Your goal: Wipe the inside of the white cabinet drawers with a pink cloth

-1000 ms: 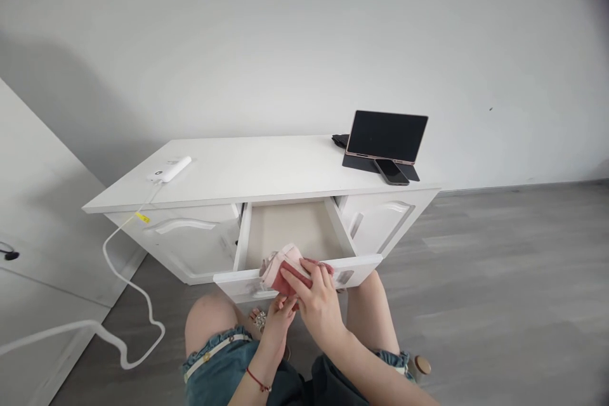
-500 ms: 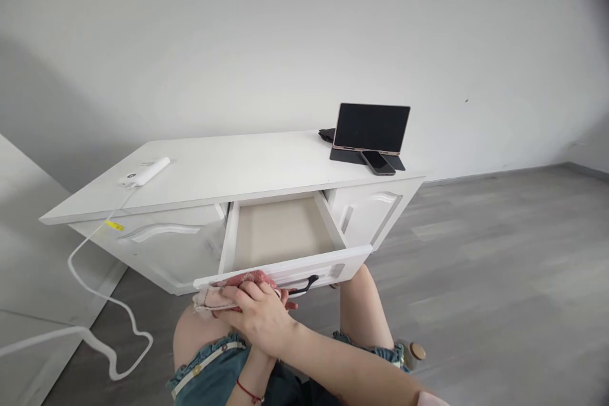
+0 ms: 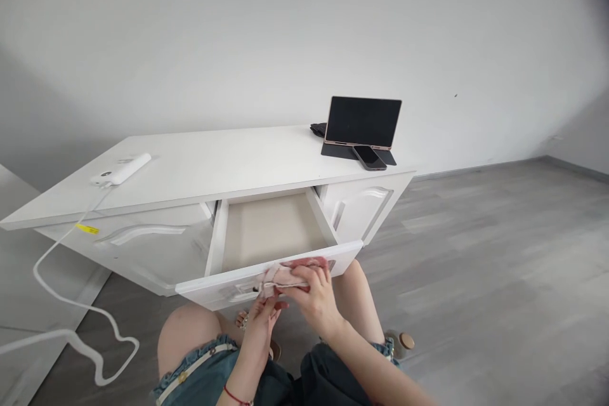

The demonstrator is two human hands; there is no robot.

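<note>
A white cabinet [image 3: 228,168] stands in front of me with its middle drawer [image 3: 271,228] pulled out and nothing visible inside. My right hand [image 3: 314,298] presses a pink and red cloth [image 3: 297,269] against the drawer's front panel [image 3: 223,282]. My left hand [image 3: 261,320] sits just below it, fingers curled at the lower edge of the drawer front and the cloth's hanging corner. My bare knees and denim shorts show beneath the drawer.
On the cabinet top stand a dark tablet [image 3: 362,122] on a folded cover and a phone [image 3: 369,157] at the right. A white power bank [image 3: 121,170] lies at the left, its white cable [image 3: 71,304] trailing down to the grey floor. A white wall rises behind.
The cloth and my right hand moved from inside the drawer's front edge down and left across the front panel, then back right along it. The view shifted rightward.
</note>
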